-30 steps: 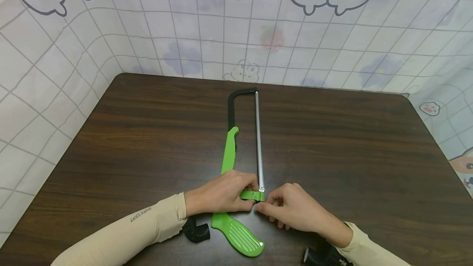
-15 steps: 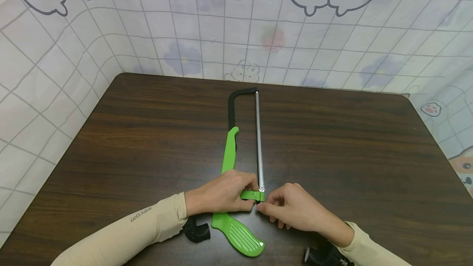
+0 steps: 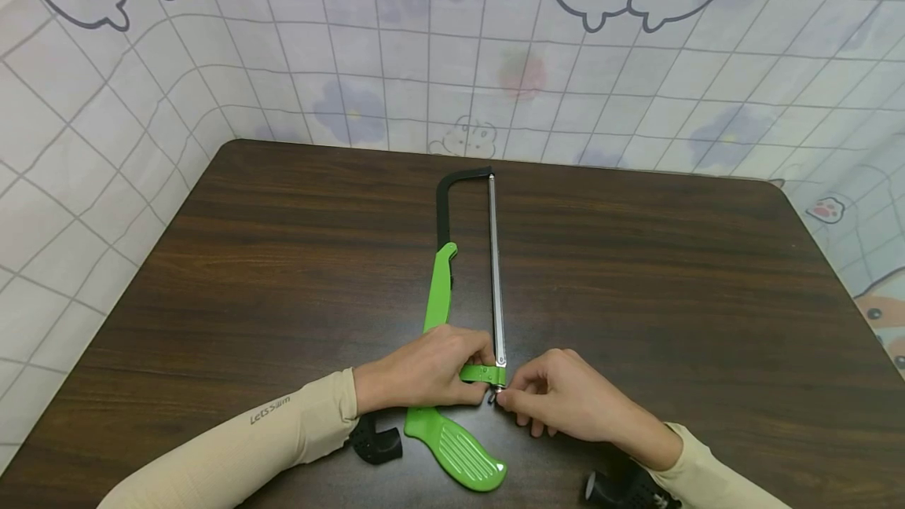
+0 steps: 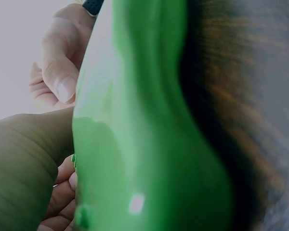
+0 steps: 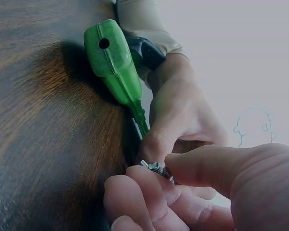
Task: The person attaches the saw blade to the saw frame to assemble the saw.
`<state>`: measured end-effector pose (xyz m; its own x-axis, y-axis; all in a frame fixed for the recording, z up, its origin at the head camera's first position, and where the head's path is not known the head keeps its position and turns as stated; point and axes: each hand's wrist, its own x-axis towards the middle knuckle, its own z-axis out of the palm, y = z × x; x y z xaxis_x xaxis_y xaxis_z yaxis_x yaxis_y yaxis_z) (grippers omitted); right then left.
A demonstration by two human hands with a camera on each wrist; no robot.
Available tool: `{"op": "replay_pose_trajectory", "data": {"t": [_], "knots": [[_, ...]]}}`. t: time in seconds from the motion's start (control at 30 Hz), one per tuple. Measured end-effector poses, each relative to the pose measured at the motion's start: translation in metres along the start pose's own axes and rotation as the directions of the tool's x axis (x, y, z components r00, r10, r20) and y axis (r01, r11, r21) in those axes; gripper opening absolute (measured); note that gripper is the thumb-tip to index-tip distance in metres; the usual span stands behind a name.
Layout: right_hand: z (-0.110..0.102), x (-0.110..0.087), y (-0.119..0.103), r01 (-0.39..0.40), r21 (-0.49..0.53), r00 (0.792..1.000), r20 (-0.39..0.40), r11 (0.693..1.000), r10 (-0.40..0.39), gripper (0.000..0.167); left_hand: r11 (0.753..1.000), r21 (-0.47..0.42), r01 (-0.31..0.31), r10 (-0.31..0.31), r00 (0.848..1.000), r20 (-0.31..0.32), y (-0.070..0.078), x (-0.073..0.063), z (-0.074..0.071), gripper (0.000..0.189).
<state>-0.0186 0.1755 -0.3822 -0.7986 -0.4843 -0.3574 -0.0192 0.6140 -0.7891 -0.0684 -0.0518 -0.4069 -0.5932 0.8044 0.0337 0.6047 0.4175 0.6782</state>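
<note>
Saw (image 3: 438, 293) is lying on the bench (image 3: 672, 281). Left hand (image 3: 431, 368) is gripping the saw, fingers curled; right hand (image 3: 555, 395) is pinching the screw (image 5: 156, 167) at the near end of the saw's blade (image 3: 496, 273). Steady bracing and small in-line turns are probably serving best. Bench's far edge is running just beyond the saw; open room is stretching to the saw's right.

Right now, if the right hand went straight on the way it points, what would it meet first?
Beyond the small silver metal fastener it pinches, the right hand would probably meet the left hand, which grips the green-and-black hacksaw; depth is hard to judge.
</note>
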Motion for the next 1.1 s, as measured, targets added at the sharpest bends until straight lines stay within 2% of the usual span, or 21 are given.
{"op": "replay_pose_trajectory", "data": {"t": [0.37, 0.67, 1.1], "knots": [[-0.0011, -0.0012, 0.0014, 0.028, 0.004, 0.999, 0.028, 1.000, -0.029, 0.030, 1.000, 0.006, 0.012, -0.012, 1.000, 0.005, 0.0008, -0.0001, 0.0003, 0.017], [-0.0020, 0.0000, 0.0031, 0.053, 0.013, 0.998, 0.016, 0.999, -0.053, 0.026, 1.000, 0.006, 0.010, -0.010, 1.000, 0.002, 0.0005, -0.0009, 0.0007, 0.016], [-0.0038, 0.0004, 0.0043, 0.036, -0.008, 0.999, -0.004, 0.999, -0.036, 0.019, 1.000, 0.019, -0.006, 0.007, 1.000, -0.009, 0.0000, -0.0002, 0.0010, 0.018]]}}
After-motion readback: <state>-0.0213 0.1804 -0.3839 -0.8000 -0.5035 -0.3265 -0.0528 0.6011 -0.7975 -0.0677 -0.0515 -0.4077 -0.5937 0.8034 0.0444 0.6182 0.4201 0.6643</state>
